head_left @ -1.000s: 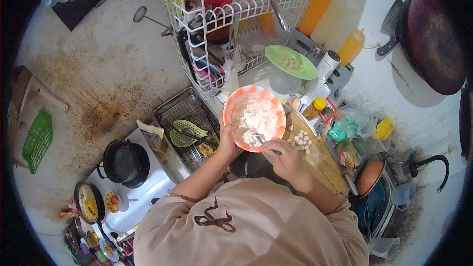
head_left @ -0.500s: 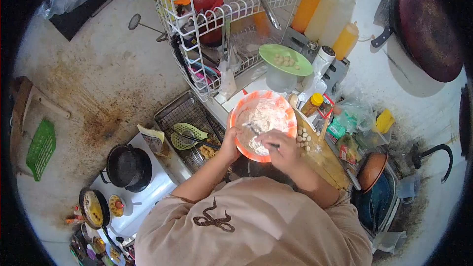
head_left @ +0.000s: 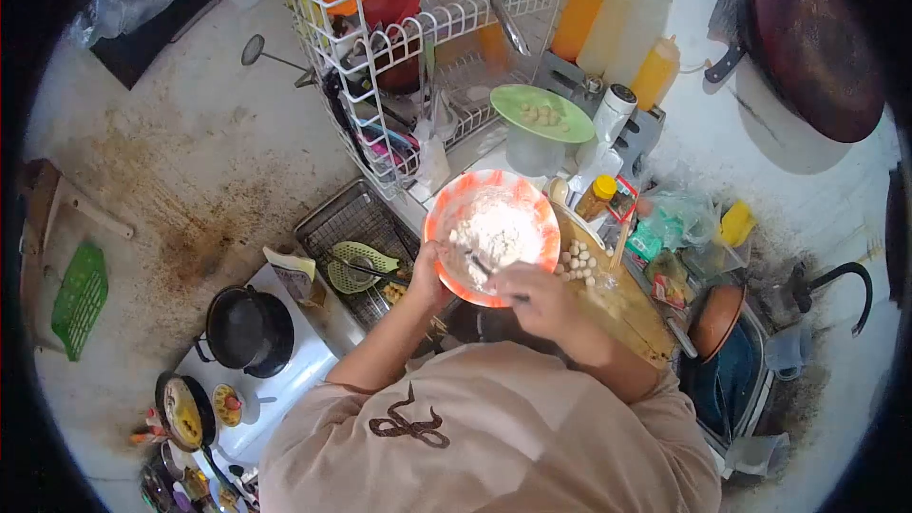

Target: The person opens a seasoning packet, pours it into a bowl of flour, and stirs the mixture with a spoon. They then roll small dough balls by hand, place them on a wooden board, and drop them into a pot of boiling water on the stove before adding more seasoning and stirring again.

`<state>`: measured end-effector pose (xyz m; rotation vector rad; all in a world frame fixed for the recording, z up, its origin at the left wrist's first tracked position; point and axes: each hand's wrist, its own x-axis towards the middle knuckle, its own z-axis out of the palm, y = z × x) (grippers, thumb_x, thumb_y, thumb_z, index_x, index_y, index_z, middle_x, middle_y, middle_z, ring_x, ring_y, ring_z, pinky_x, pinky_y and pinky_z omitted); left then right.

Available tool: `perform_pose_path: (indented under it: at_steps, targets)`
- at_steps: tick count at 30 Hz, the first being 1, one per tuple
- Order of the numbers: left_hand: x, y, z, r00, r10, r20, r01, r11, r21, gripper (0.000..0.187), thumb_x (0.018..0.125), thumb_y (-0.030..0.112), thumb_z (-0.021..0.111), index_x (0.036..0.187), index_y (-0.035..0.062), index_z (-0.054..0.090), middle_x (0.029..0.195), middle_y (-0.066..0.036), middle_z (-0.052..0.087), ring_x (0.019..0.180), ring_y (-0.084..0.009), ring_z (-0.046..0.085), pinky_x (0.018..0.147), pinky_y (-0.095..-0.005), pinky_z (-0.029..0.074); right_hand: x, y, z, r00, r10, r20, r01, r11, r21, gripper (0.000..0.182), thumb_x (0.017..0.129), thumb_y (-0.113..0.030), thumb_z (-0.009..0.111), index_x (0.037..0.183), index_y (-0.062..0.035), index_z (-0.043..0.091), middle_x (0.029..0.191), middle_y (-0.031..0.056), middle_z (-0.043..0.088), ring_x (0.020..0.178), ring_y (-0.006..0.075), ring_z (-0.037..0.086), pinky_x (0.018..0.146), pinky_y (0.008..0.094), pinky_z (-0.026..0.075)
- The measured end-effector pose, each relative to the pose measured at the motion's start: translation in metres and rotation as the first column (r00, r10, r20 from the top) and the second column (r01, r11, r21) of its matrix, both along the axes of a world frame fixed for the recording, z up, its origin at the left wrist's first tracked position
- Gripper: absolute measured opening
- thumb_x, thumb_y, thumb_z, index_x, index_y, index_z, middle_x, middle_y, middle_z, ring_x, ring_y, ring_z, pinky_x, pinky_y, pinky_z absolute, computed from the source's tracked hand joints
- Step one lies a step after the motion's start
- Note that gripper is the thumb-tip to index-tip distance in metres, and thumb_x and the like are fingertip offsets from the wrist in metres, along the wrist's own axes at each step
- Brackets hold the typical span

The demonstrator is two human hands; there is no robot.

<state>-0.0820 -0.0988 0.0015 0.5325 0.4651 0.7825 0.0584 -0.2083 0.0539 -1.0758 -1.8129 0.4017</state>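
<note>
An orange-and-white bowl point(head_left: 548, 228) is tilted toward me in front of my chest, holding white flour-like powder point(head_left: 503, 226). My left hand point(head_left: 430, 277) grips its left rim, the fingers hidden under the bowl. Over the lower right rim, my right hand point(head_left: 537, 298) is closed round the handle of a spoon point(head_left: 477, 263); the spoon's head is buried in the powder. Right of the bowl, several small pale balls point(head_left: 578, 261) lie on a wooden cutting board point(head_left: 622, 313). More such balls sit on a green plate point(head_left: 513, 103) beyond the bowl.
A white wire rack point(head_left: 380, 66) stands behind on the left. Below it is a fryer basket point(head_left: 332, 218) with a green strainer point(head_left: 351, 275). A black pot point(head_left: 247, 328) and a frying pan point(head_left: 182, 408) are at left. Bottles, bags and a sink point(head_left: 750, 389) fill the right.
The bowl and both hands have shifted slightly left in view. My right hand has moved the spoon within the powder, which now lies more gathered.
</note>
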Motion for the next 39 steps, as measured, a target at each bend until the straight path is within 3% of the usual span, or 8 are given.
perform_pose_path:
  at_steps: [5, 13, 17, 20, 24, 28, 34, 39]
  targets:
    - [-0.005, 0.003, -0.018, 1.000, 0.001, -0.003, -0.001, 1.000, -0.012, 0.066, 0.062, 0.025, 0.044, 0.122, 0.0020, 0.034, 0.118, -0.015, 0.044, 0.109, -0.0309, 0.042, 0.094, -0.0451, 0.031, 0.033, -0.020, 0.010, 0.982, -0.085, 0.167, 0.079, 0.996, 0.042, 0.024, 0.063, 0.010, 0.053, 0.084, -0.0008, 0.058, 0.081, 0.0116, 0.061, 0.076, 0.0259, 0.059, 0.069, 0.0342, 0.047]
    - [0.003, 0.004, -0.029, 0.995, -0.099, 0.034, 0.100, 0.994, -0.038, 0.067, 0.062, 0.026, 0.044, 0.123, 0.0012, 0.033, 0.121, -0.016, 0.042, 0.109, -0.0323, 0.042, 0.095, -0.0454, 0.030, 0.001, -0.009, -0.011, 0.994, -0.005, -0.108, 0.013, 0.998, 0.068, 0.022, 0.063, 0.008, 0.053, 0.083, -0.0009, 0.059, 0.082, 0.0131, 0.061, 0.077, 0.0268, 0.059, 0.070, 0.0317, 0.047]
    - [-0.006, 0.002, -0.012, 0.999, -0.046, -0.019, 0.046, 0.999, -0.011, 0.067, 0.062, 0.026, 0.045, 0.124, 0.0018, 0.033, 0.121, -0.015, 0.042, 0.110, -0.0324, 0.041, 0.095, -0.0454, 0.030, 0.025, -0.033, 0.003, 0.998, -0.037, -0.042, 0.030, 0.988, -0.150, 0.022, 0.064, 0.008, 0.052, 0.083, -0.0009, 0.059, 0.080, 0.0130, 0.061, 0.076, 0.0275, 0.059, 0.070, 0.0325, 0.047]
    - [-0.003, 0.003, -0.026, 0.993, -0.114, -0.018, 0.114, 0.993, 0.003, 0.068, 0.062, 0.026, 0.045, 0.124, 0.0022, 0.033, 0.121, -0.015, 0.042, 0.110, -0.0325, 0.040, 0.095, -0.0450, 0.030, 0.037, -0.017, 0.007, 0.960, -0.227, 0.164, 0.234, 0.972, -0.024, 0.021, 0.065, 0.009, 0.052, 0.083, -0.0006, 0.059, 0.080, 0.0125, 0.061, 0.075, 0.0255, 0.059, 0.069, 0.0326, 0.047]
    - [0.002, 0.005, -0.026, 0.992, -0.123, -0.001, 0.123, 0.992, 0.026, 0.066, 0.062, 0.027, 0.045, 0.123, 0.0022, 0.034, 0.120, -0.015, 0.043, 0.109, -0.0326, 0.041, 0.095, -0.0449, 0.030, 0.010, 0.009, -0.008, 0.983, -0.090, -0.158, 0.077, 0.993, -0.089, 0.025, 0.063, 0.010, 0.049, 0.083, -0.0004, 0.059, 0.080, 0.0130, 0.060, 0.075, 0.0268, 0.058, 0.069, 0.0329, 0.047]
    - [-0.005, 0.014, -0.027, 0.997, -0.060, -0.038, 0.060, 0.998, -0.014, 0.065, 0.063, 0.027, 0.045, 0.122, 0.0024, 0.034, 0.119, -0.015, 0.043, 0.109, -0.0327, 0.042, 0.094, -0.0450, 0.031, -0.006, -0.008, 0.002, 0.997, 0.062, 0.051, -0.060, 0.997, -0.041, 0.029, 0.058, 0.013, 0.048, 0.082, -0.0003, 0.057, 0.077, 0.0126, 0.059, 0.073, 0.0270, 0.057, 0.068, 0.0334, 0.047]
    - [-0.005, 0.023, -0.029, 0.994, -0.045, -0.099, 0.044, 0.999, -0.012, 0.064, 0.062, 0.027, 0.045, 0.121, 0.0028, 0.037, 0.118, -0.015, 0.044, 0.107, -0.0328, 0.043, 0.093, -0.0450, 0.032, 0.044, 0.004, 0.005, 0.962, -0.189, 0.197, 0.190, 0.982, 0.019, 0.029, 0.058, 0.011, 0.045, 0.083, 0.0007, 0.057, 0.079, 0.0129, 0.060, 0.074, 0.0278, 0.059, 0.068, 0.0335, 0.048]
    - [0.002, 0.026, -0.023, 0.992, -0.059, -0.113, 0.059, 0.998, 0.002, 0.063, 0.062, 0.027, 0.045, 0.120, 0.0025, 0.037, 0.116, -0.015, 0.045, 0.106, -0.0325, 0.044, 0.092, -0.0448, 0.033, 0.006, 0.040, -0.015, 0.996, -0.084, 0.013, 0.081, 0.987, 0.138, 0.031, 0.055, 0.014, 0.042, 0.079, 0.0004, 0.056, 0.079, 0.0125, 0.061, 0.072, 0.0269, 0.058, 0.065, 0.0339, 0.047]
